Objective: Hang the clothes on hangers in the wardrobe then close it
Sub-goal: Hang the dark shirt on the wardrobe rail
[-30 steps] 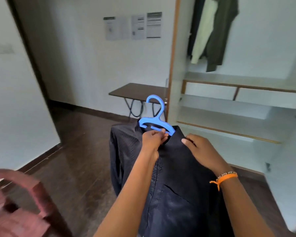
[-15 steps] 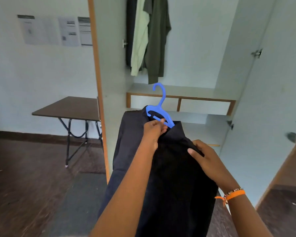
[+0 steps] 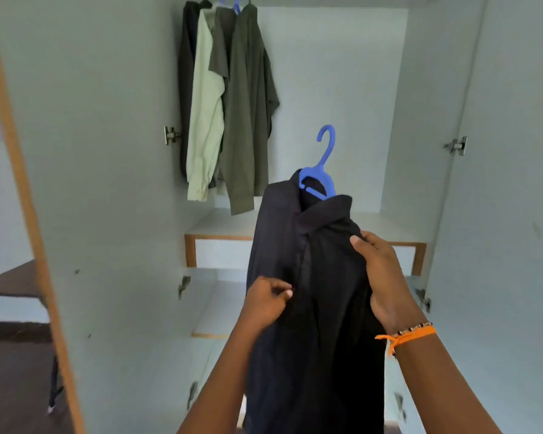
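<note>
A dark navy shirt (image 3: pixel 314 292) hangs on a blue plastic hanger (image 3: pixel 322 170) in front of the open wardrobe (image 3: pixel 333 89). The hanger's hook sticks up above the collar, well below the top of the wardrobe. My left hand (image 3: pixel 267 303) pinches the shirt's front edge at chest height. My right hand (image 3: pixel 381 281) grips the shirt's right shoulder, where the hanger's arm is hidden under the cloth. Three shirts hang inside at the upper left: a dark one (image 3: pixel 187 89), a pale green one (image 3: pixel 206 114) and an olive one (image 3: pixel 248 114).
The left wardrobe door (image 3: pixel 85 183) stands open with an orange-edged rim, and the right door (image 3: pixel 508 198) is open too. Below the hanging space are a shelf with drawers (image 3: pixel 223 255) and lower shelves. Dark wooden floor (image 3: pixel 13 386) lies at the left.
I have turned and stepped up to the wardrobe, which now fills the view. My left hand has slid from the hanger's neck down to the shirt front. The right hand still holds the shoulder.
</note>
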`<move>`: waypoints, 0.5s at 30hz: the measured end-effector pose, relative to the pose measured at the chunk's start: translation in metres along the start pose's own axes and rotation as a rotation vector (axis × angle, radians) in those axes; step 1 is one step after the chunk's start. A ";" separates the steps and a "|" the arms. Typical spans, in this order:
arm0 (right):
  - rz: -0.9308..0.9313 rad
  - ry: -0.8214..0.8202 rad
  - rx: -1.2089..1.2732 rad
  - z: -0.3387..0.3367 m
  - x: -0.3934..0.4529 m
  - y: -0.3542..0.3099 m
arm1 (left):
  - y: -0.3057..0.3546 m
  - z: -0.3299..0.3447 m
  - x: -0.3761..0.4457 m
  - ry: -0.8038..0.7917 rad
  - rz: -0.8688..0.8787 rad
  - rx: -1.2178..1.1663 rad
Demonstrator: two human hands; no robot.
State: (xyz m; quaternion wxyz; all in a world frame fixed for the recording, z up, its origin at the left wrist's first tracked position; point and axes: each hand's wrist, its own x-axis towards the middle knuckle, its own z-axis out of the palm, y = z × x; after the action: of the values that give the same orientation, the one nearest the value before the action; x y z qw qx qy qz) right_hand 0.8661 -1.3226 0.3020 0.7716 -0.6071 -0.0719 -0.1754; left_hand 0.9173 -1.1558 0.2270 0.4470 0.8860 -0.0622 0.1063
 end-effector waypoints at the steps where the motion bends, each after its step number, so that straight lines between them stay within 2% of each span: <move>1: -0.040 -0.011 0.015 0.002 0.027 -0.009 | 0.004 -0.002 0.020 0.030 0.001 -0.036; 4: -0.141 -0.024 0.004 0.016 0.108 -0.033 | 0.027 -0.018 0.079 0.126 0.010 -0.153; 10: -0.313 0.015 -0.054 0.066 0.280 -0.048 | 0.063 -0.066 0.219 0.235 0.130 -0.241; 15: -0.432 0.058 -0.093 0.108 0.414 -0.052 | 0.069 -0.105 0.340 0.257 0.201 -0.260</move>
State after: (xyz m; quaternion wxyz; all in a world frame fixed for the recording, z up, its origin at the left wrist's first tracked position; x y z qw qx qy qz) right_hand 1.2427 -1.3054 0.5109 0.6891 -0.6074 -0.1700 -0.3569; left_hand 1.2194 -1.1172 0.4239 0.5491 0.7893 -0.1057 0.2535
